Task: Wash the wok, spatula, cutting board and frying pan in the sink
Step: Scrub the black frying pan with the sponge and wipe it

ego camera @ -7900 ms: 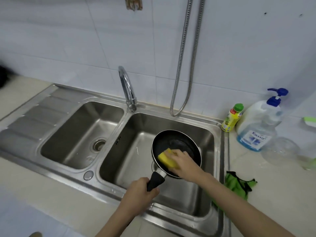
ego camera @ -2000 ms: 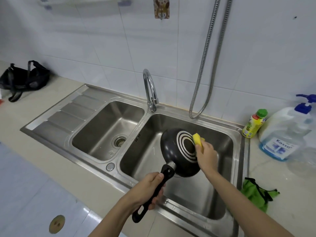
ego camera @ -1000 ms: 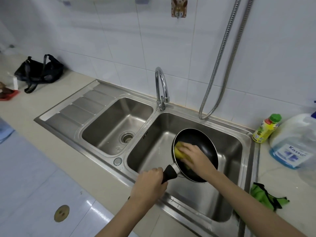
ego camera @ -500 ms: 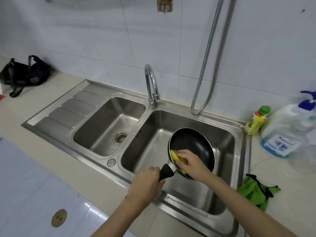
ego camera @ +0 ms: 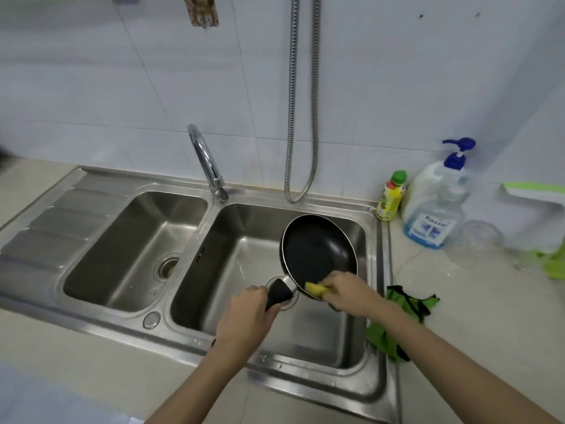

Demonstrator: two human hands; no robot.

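Note:
A black frying pan (ego camera: 318, 249) hangs tilted over the right basin of the steel double sink (ego camera: 377, 377), its inside facing me. My left hand (ego camera: 244, 316) grips the pan's black handle. My right hand (ego camera: 351, 292) holds a yellow sponge (ego camera: 316, 289) against the pan's near rim. The wok, spatula and cutting board are out of view.
A chrome tap (ego camera: 204, 160) stands between the basins and a metal hose (ego camera: 301, 117) hangs on the tiled wall. On the right counter stand a small yellow bottle (ego camera: 391, 195), a pump soap bottle (ego camera: 437, 206) and a clear jar (ego camera: 474, 247). A green cloth (ego camera: 403, 307) lies by the sink.
The pan was turned bottom up and back with its inside up. Since then the sponge has slid from the pan's middle to its near rim.

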